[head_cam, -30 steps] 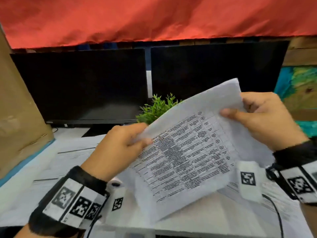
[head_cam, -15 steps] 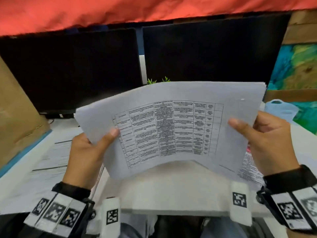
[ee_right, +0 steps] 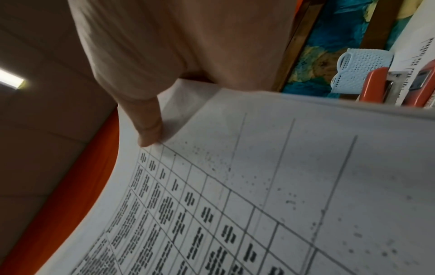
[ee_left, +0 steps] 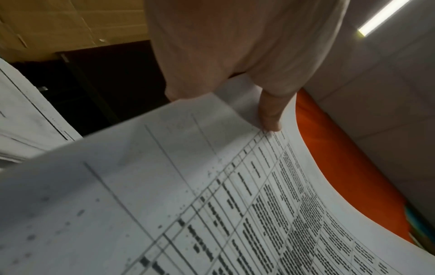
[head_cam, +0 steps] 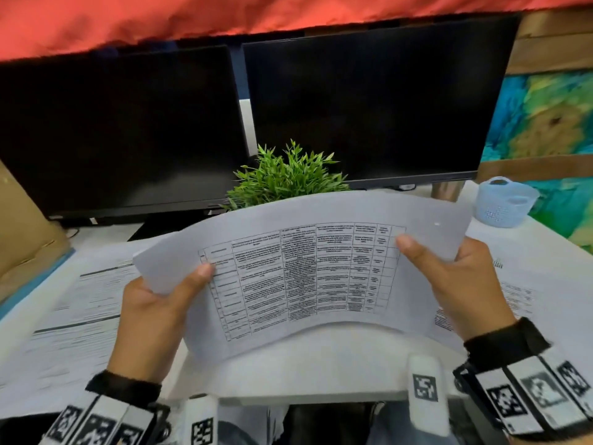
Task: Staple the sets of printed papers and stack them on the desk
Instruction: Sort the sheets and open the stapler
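I hold a set of printed papers (head_cam: 305,271) with a table on its top sheet, bowed and lifted above the white desk (head_cam: 321,358). My left hand (head_cam: 160,303) pinches its left edge, thumb on the print. My right hand (head_cam: 449,277) pinches the right edge the same way. The left wrist view shows the left thumb (ee_left: 270,113) pressed on the papers (ee_left: 212,204); the right wrist view shows the right thumb (ee_right: 148,128) on the papers (ee_right: 259,186). An orange stapler (ee_right: 386,85) lies on the desk beyond the right hand.
More printed sheets lie on the desk at left (head_cam: 70,316) and right (head_cam: 513,300). Two dark monitors (head_cam: 369,104) stand at the back with a small green plant (head_cam: 285,178) between them. A pale blue basket (head_cam: 503,200) sits at the back right, a cardboard panel (head_cam: 19,226) at left.
The papers have turned from a tilt to level and face me squarely, with both hands now at the side edges. They have come down a little; the plant shows above them again.
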A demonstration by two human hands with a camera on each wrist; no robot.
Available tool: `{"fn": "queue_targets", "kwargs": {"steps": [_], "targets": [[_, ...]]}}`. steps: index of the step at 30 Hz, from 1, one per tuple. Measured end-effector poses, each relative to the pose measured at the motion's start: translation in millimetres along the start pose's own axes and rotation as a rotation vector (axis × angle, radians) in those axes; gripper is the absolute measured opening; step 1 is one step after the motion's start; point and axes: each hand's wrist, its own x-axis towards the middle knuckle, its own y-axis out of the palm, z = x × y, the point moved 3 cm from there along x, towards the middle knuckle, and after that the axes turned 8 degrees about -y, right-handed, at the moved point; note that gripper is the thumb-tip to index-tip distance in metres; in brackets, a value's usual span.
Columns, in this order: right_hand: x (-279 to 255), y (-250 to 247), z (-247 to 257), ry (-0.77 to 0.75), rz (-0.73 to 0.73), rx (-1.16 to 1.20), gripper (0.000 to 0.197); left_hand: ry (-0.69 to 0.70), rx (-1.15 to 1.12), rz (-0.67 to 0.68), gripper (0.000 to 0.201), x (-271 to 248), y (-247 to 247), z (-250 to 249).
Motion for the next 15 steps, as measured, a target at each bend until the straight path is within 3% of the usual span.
{"fn": "queue_targets", "kwargs": {"steps": [3, 7, 10, 12, 15], "targets": [[-5.1, 1.2, -12.9, 0.076, 0.045, -0.046, 0.010, -0.067, 0.079, -0.036, 0.022, -5.5, 0.0, 13.7], [-3.6, 1.4, -18.4, 0.112, 0.050, -0.128, 0.010, -0.086, 0.265, -0.141, 0.053, -8.3, -1.3, 26.5], [13.0, 5.5, 4.0, 0.043, 0.144, -0.178, 0.013, 0.110, 0.406, -0.260, 0.099, -10.3, 5.0, 0.3], [27.7, 13.5, 26.6, -0.042, 0.232, -0.274, 0.008, 0.319, 0.541, -0.308, 0.106, -13.9, 14.3, -30.2], [44.2, 33.7, 64.0, -0.267, 0.400, -0.471, 0.034, 0.565, 0.615, -0.145, 0.098, -10.4, 36.5, -66.8]]}}
